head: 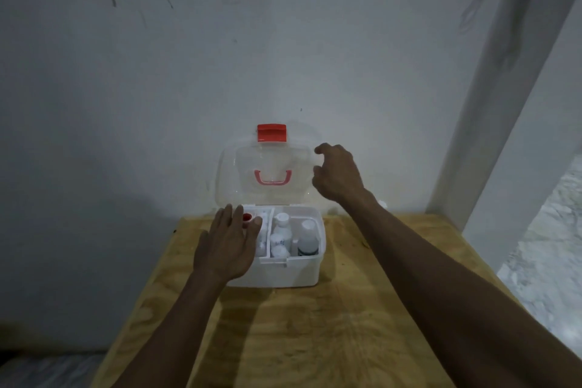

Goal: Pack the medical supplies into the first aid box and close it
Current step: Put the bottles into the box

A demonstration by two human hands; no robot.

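A white first aid box stands on the wooden table with its clear lid raised upright against the wall; the lid has a red latch on top and a red handle. Inside stand white bottles and a larger bottle in the right compartment, plus a red-capped item in the left one. My left hand lies flat, fingers spread, over the box's left side. My right hand hovers at the lid's right edge with fingers curled, apparently holding nothing.
The table is pushed against a grey wall. A white pillar rises at the right, with rough floor beyond the table's right edge. A small white object peeks out behind my right forearm.
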